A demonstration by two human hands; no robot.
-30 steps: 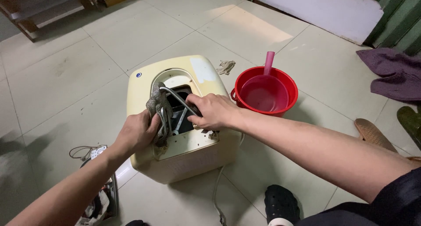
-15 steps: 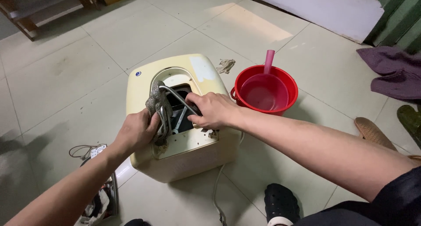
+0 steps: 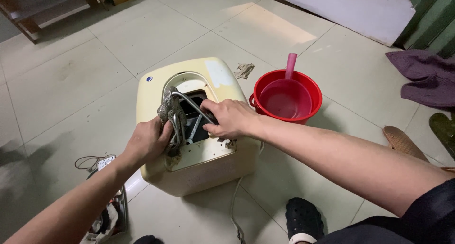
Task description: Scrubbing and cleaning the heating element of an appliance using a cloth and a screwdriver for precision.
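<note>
A cream, boxy water heater (image 3: pixel 156 92) lies on the tiled floor with an opening in its upper face. A crusted grey heating coil (image 3: pixel 171 112) sticks out of that opening. My left hand (image 3: pixel 146 142) grips the coil's scaly left side. My right hand (image 3: pixel 227 117) is closed around the coil's metal tubes at the opening's right edge. The lower part of the coil is hidden inside the tank.
A red bucket (image 3: pixel 310 85) holding a pink scoop stands right of the heater. A black shoe (image 3: pixel 303 220) is near the bottom. Tools and cables (image 3: pixel 102 163) lie at lower left. A purple cloth (image 3: pixel 424 76) and sandals (image 3: pixel 403 142) lie at right.
Both hands keep their hold on the coil; it has shifted only slightly in the opening.
</note>
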